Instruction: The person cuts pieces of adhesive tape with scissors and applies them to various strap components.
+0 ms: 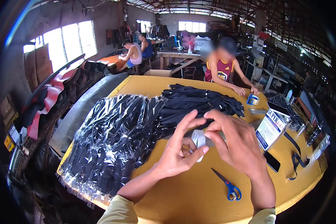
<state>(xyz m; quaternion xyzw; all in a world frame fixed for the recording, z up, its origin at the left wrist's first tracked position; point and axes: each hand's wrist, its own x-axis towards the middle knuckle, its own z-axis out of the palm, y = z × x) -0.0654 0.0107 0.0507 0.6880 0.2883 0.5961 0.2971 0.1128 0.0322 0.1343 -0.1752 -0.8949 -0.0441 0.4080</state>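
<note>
My left hand (180,151) is closed round a small roll of clear, whitish tape (198,139), its thumb below and its fingers curled behind. My right hand (237,143) is at the roll's right side, thumb and curled fingers pinched at the tape's edge, while its index finger reaches over the top. How much tape is pulled off cannot be made out. Below the hands, blue-handled scissors (232,191) lie on the yellow table (183,194). Left of my hands lies a wide pile of black straps in clear plastic (112,138). Behind them is a heap of unwrapped black straps (198,99).
To the right stand a white-and-blue labelled can (269,128), a dark phone (271,161) and a loose black strap (296,160). A blue tape roll (253,99) lies near a co-worker (222,67) at the far edge. Two other people sit at the back left.
</note>
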